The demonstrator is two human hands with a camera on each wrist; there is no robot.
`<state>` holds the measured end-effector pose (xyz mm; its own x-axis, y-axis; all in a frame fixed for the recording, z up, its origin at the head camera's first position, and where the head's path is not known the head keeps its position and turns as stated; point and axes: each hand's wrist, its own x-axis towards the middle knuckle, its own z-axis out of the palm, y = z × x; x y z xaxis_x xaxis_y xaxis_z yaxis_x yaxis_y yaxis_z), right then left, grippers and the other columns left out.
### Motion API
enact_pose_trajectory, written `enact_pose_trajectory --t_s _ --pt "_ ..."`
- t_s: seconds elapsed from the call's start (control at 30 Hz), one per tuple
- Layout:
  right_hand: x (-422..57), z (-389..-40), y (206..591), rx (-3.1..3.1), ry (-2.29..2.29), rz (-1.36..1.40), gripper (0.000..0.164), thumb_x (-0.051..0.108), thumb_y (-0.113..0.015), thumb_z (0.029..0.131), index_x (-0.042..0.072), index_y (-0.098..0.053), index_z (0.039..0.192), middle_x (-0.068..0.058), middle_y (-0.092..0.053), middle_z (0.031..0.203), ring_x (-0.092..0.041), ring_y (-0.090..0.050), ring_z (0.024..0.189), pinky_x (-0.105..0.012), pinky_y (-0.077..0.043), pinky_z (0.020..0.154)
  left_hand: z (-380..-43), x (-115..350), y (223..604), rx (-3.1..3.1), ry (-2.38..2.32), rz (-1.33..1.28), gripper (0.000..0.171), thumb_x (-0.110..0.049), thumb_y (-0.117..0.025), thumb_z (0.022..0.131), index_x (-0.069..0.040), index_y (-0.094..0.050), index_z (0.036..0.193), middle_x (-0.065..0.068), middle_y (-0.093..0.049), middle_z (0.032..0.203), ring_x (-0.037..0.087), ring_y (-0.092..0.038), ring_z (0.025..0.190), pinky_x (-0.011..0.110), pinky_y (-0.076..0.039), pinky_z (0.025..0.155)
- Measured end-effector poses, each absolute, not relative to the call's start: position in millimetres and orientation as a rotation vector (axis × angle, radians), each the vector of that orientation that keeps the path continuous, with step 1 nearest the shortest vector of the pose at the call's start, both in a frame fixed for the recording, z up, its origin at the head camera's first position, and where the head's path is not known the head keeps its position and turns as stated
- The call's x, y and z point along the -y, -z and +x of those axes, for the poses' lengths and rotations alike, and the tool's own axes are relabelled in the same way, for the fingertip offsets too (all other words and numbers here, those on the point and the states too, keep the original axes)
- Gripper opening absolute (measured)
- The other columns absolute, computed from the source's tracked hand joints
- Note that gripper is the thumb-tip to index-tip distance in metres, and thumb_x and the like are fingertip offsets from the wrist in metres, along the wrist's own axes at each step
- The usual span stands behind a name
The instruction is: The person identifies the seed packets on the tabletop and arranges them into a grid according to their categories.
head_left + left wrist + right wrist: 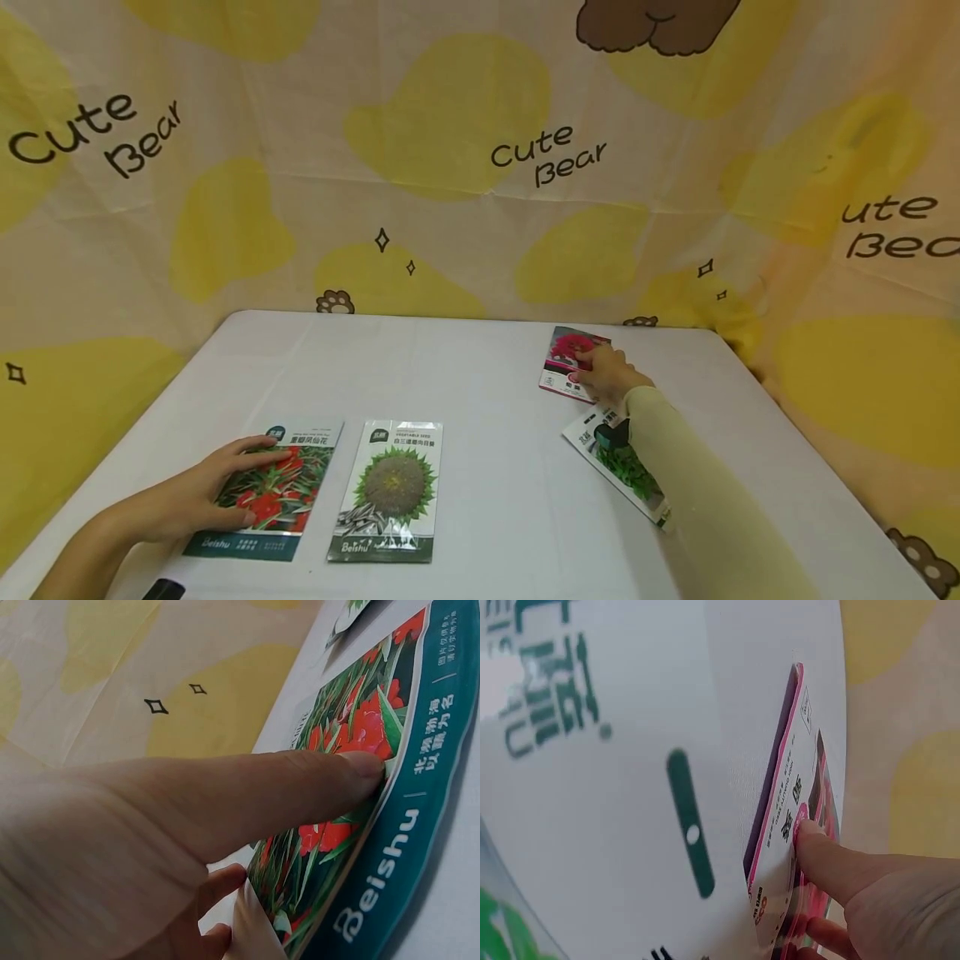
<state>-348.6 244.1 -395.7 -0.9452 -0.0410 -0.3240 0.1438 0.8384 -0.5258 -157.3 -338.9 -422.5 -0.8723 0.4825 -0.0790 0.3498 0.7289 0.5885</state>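
Observation:
My left hand (187, 492) rests on a seed packet with red flowers (273, 492), its thumb (360, 769) pressing the printed face near the green band. At the far right of the table, my right hand (611, 373) pinches a pink-flower seed packet (558, 379) with curved fingers. That packet's white, pink-edged face (784, 787) shows beside my thumb in the right wrist view. A sunflower seed packet (393, 492) lies face up between my hands. Below my right wrist lies a green-leaf seed packet (633, 471), tilted and partly covered by the sleeve.
The packets lie on a white table (480, 375) with a rounded back edge. Behind it hangs a yellow-patterned cloth (450, 117) with bear lettering. A small black object (163, 590) sits at the front left edge.

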Motion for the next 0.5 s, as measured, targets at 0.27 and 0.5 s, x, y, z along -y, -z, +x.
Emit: enact_pose_trajectory --t_s 0.27,0.5 --pt "-229.3 -350.6 397.4 -2.801 0.588 -0.081 0.063 0.037 -0.065 0.098 0.017 -0.042 0.153 -0.031 -0.029 0.157 -0.053 -0.032 0.139 -0.069 -0.034 0.105 -158.9 339.3 424.4 -2.706 -0.845 0.693 0.072 -0.022 -0.078 0.086 -0.022 -0.047 0.152 0.025 -0.031 0.155 0.052 -0.035 0.129 0.02 -0.041 0.084" --pt "-215.5 -351.0 400.0 -2.799 0.553 -0.099 0.063 0.042 -0.063 0.098 0.024 -0.041 0.154 -0.028 -0.022 0.163 -0.051 -0.029 0.142 -0.074 -0.031 0.107 -158.9 338.7 423.5 -2.724 -0.832 0.668 0.07 -0.025 -0.078 0.087 -0.021 -0.048 0.151 0.024 -0.031 0.155 0.048 -0.037 0.131 0.021 -0.041 0.084"
